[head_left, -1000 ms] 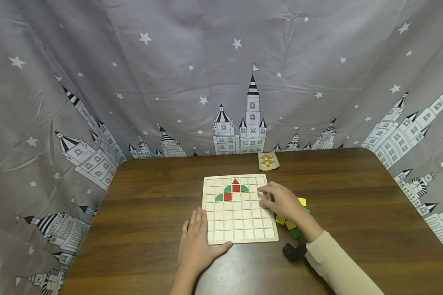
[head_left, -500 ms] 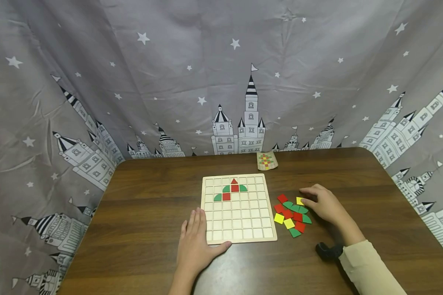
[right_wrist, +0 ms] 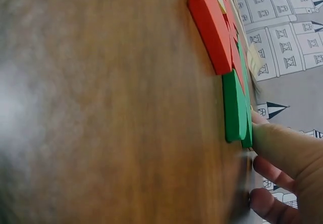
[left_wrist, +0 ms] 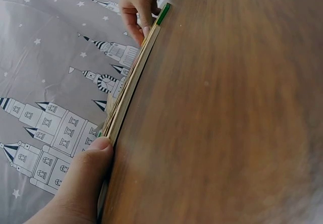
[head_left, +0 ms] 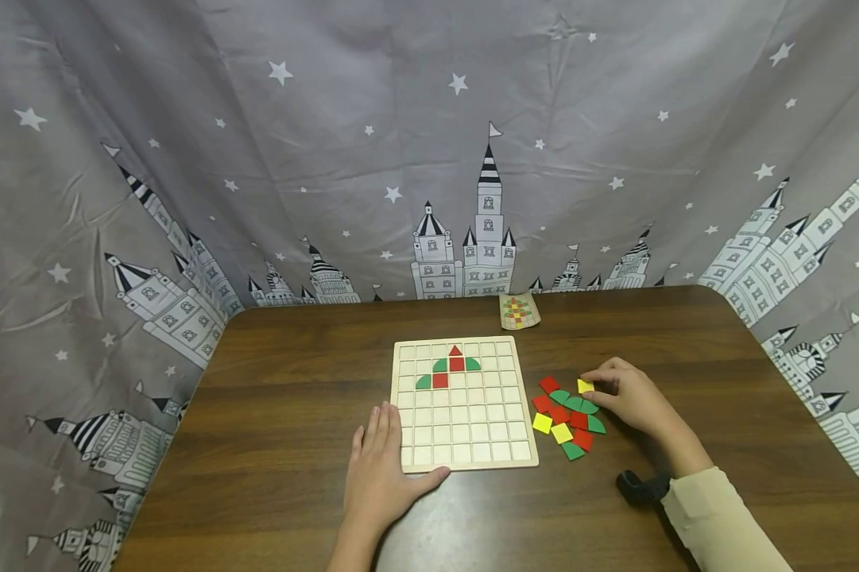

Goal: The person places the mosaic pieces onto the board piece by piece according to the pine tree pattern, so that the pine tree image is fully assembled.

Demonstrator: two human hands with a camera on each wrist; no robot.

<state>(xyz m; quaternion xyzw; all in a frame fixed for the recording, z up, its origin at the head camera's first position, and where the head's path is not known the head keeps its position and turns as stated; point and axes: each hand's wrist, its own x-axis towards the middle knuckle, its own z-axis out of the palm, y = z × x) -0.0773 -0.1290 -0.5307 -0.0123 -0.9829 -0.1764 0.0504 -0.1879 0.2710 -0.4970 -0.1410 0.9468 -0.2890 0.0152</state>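
A square wooden grid board (head_left: 477, 433) lies on the table. Red squares, a red triangle (head_left: 455, 350) and green quarter-round tiles sit in its upper cells. My left hand (head_left: 382, 469) rests at the board's near-left corner, fingers straight along the left side and thumb (left_wrist: 93, 156) against the near edge. Right of the board, my right hand (head_left: 632, 397) pinches a yellow square tile (head_left: 585, 386) between thumb and index finger, at the far right of a loose tile cluster. In the right wrist view the thumb (right_wrist: 282, 146) hides that tile.
The loose cluster holds red squares (head_left: 549, 384), green tiles (head_left: 574, 451) and yellow squares (head_left: 542, 423). A small pattern card (head_left: 519, 311) with a coloured tree-like figure lies at the table's back edge. A grey castle-print curtain (head_left: 372, 159) hangs behind the table (head_left: 293, 397).
My right hand has moved right from the board to the loose tiles, and its thumb and index finger have closed on the yellow square. My left hand has stayed in place.
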